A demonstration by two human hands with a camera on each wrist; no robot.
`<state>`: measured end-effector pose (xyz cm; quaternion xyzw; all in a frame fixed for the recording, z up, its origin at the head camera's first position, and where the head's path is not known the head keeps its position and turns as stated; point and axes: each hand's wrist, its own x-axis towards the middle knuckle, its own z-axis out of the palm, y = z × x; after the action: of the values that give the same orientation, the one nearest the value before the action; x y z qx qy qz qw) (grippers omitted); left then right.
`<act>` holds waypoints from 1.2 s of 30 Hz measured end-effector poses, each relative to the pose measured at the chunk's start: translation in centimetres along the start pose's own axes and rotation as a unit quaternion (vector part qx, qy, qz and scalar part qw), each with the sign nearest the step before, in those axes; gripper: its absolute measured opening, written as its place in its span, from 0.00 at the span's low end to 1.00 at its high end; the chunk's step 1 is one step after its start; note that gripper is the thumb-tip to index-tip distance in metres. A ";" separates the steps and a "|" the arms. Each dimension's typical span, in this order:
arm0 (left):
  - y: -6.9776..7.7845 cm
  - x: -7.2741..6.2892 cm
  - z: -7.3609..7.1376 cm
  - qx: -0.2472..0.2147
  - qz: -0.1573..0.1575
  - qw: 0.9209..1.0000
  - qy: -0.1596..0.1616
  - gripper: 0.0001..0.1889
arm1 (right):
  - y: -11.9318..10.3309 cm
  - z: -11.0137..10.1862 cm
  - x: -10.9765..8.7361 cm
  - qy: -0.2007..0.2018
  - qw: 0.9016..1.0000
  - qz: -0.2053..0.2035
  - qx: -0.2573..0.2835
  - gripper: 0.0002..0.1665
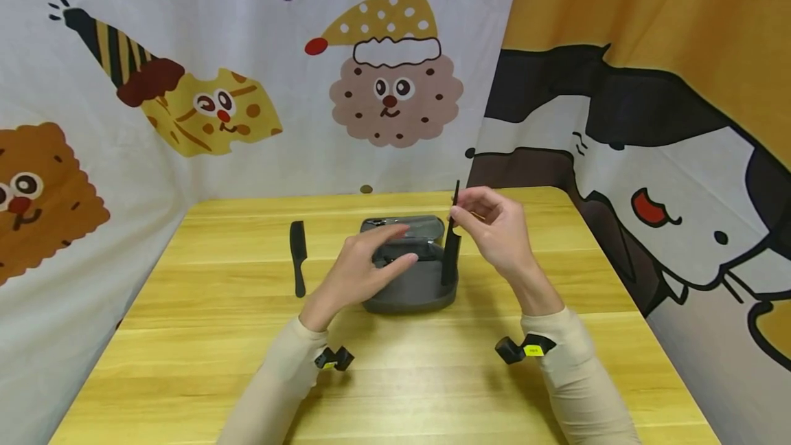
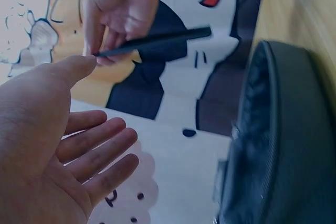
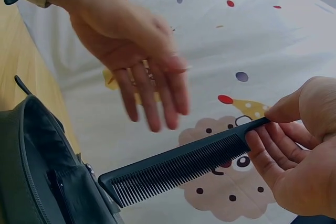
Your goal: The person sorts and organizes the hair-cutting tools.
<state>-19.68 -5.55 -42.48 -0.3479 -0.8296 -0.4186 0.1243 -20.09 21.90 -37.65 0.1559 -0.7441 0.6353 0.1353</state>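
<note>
A black tail comb (image 1: 450, 263) is pinched by its thin tail in my right hand (image 1: 497, 232), toothed part hanging down at the right side of a dark grey zip case (image 1: 410, 290). In the right wrist view, thumb and fingers hold the tail comb (image 3: 176, 162) with its teeth in full sight. The case stands with its lid folded back; dark contents show inside, partly hidden by my left hand (image 1: 358, 266). That hand hovers over the case's left part, fingers extended and holding nothing. The left wrist view shows its palm and straight fingers (image 2: 97, 150), apart from the comb.
Another black comb (image 1: 299, 247), with a handle, lies on the wooden table (image 1: 204, 335) left of the case. Patterned cloth (image 1: 247, 12) hangs behind the table and along its sides. A small camera is strapped to each wrist.
</note>
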 end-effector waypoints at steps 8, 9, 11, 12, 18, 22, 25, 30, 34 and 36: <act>1.6 1.4 1.3 -0.068 0.046 0.996 0.019 0.21 | -0.2 0.8 -0.4 -0.015 1.000 -0.010 0.011 0.13; 1.7 1.5 1.5 -0.076 0.046 0.996 0.016 0.21 | -0.2 0.9 -0.4 -0.016 1.000 -0.011 0.011 0.14; 2.0 1.6 1.8 -0.088 0.044 0.995 0.010 0.20 | -0.2 1.0 -0.4 -0.018 1.000 -0.012 0.009 0.14; 2.1 1.7 1.9 -0.096 0.044 0.994 0.009 0.19 | -0.3 1.1 -0.5 -0.019 1.000 -0.012 0.007 0.13; 2.8 1.8 2.3 -0.131 0.037 0.990 0.029 0.18 | -0.5 1.5 -0.7 -0.023 1.000 -0.014 -0.005 0.12; 3.0 2.0 2.4 -0.142 0.027 0.988 0.053 0.14 | -0.6 1.7 -0.9 -0.025 1.000 -0.014 -0.007 0.12; 2.9 2.2 2.6 -0.141 0.021 0.988 0.063 0.11 | -0.7 1.8 -1.1 -0.025 1.000 -0.012 -0.009 0.12; 2.8 2.2 2.9 -0.131 0.020 0.988 0.075 0.09 | -0.9 2.0 -1.2 -0.026 1.000 -0.013 -0.008 0.11; 2.8 2.2 2.9 -0.128 0.013 0.988 0.083 0.07 | -1.1 2.2 -1.3 -0.032 0.999 -0.020 -0.003 0.11; 2.9 2.2 2.9 -0.128 0.012 0.988 0.085 0.06 | -1.1 2.2 -1.4 -0.034 0.999 -0.022 0.001 0.11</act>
<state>-19.06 -1.12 -41.44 -0.3339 -0.7515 -0.5477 0.1538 -18.37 19.62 -37.52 0.1937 -0.7440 0.6273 0.1242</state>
